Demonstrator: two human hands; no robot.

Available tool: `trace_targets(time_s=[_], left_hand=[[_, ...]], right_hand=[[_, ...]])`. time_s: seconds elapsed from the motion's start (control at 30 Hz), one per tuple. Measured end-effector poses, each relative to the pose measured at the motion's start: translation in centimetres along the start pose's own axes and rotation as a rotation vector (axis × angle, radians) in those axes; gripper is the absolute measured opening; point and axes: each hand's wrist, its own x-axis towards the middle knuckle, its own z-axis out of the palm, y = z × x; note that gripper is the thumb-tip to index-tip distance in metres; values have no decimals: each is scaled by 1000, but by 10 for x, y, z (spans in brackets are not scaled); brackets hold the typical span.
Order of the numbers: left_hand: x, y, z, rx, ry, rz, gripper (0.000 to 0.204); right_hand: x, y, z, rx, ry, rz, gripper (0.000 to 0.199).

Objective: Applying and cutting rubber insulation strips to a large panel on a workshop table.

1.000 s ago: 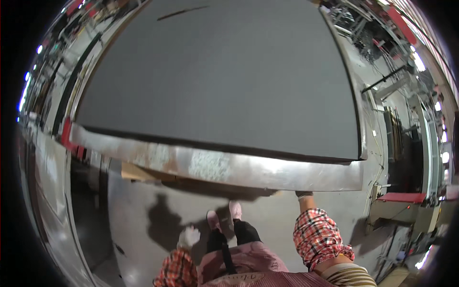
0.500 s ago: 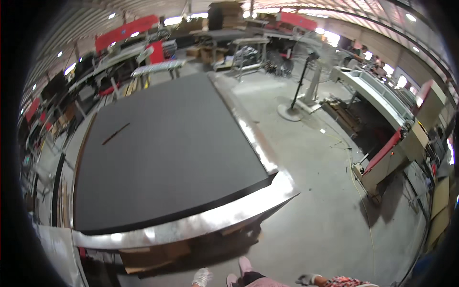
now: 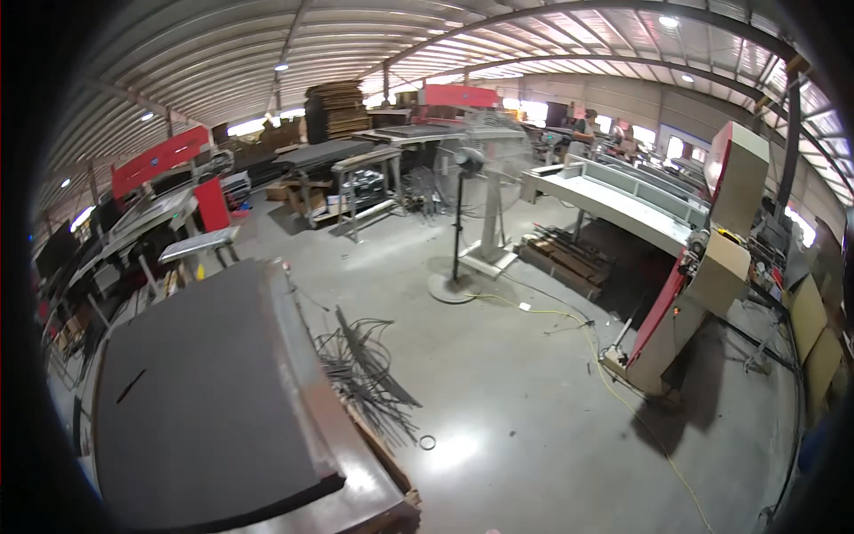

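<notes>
Neither of my hands shows at this moment. The nearest thing is a large dark grey sheet (image 3: 209, 383), lying flat on a metal-edged table (image 3: 356, 481) at the lower left. A thin dark strip (image 3: 131, 386) rests on the sheet toward its left side. On the floor along the table's right side lies a tangled heap of thin dark strips (image 3: 365, 365), partly hidden by the table's edge.
A pedestal fan (image 3: 459, 227) stands on a round base ahead. A yellow cable (image 3: 614, 387) runs across the floor toward me. To the right is a long machine (image 3: 623, 191) with a red and beige end. A small ring (image 3: 428, 442) lies on the floor.
My view has lifted and swung right, so the table has slid to the lower left. Both gloved hands, visible at the lower edge before, have left the picture. The strip heap has come into view.
</notes>
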Motion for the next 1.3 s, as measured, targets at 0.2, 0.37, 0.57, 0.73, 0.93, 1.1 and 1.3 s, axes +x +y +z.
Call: trace_targets(time_s=[0.2, 0.37, 0.57, 0.73, 0.93, 1.1, 1.3], left_hand=[[130, 156, -28, -249, -181, 152, 39], [219, 169, -133, -403, -42, -50, 34], [363, 179, -290, -413, 226, -220, 38], [495, 231, -438, 114, 223, -51, 35], [625, 247, -578, -571, 652, 104, 35], [660, 299, -664, -761, 690, -205, 34], [729, 350, -766, -870, 670, -270, 32]], right_hand=[[103, -159, -243, -136, 118, -299, 55], [199, -310, -376, -114, 174, -483, 57], [282, -327, -475, -127, 43, -384, 57], [335, -224, -530, -243, 63, -119, 53], [462, -192, -609, -146, 5, 222, 49], [634, -404, -769, -168, 127, -60, 55], [712, -789, -940, -357, 276, -543, 62]])
